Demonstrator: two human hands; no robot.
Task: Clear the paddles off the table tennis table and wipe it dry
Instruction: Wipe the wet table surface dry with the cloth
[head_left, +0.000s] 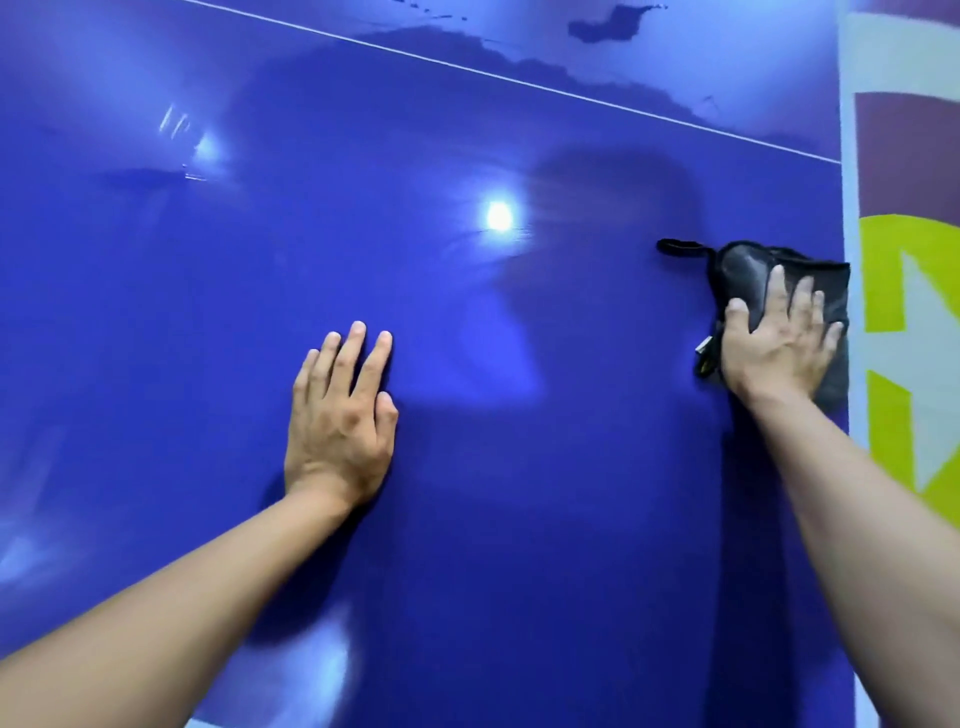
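The blue table tennis table (519, 519) fills the view. My right hand (779, 343) presses flat, fingers spread, on a dark grey folded cloth (748, 270) at the table's right edge; a black loop sticks out of the cloth to the left. My left hand (340, 421) rests flat on the bare surface, fingers straight, left of centre. Wet patches (602, 26) lie on the far part of the table beyond the white centre line (519, 80). No paddle is in view.
The table's white right edge (847, 208) runs down the right side. Beyond it is a floor with purple, white and yellow-green markings (904, 291). Lamp reflections glare on the glossy surface.
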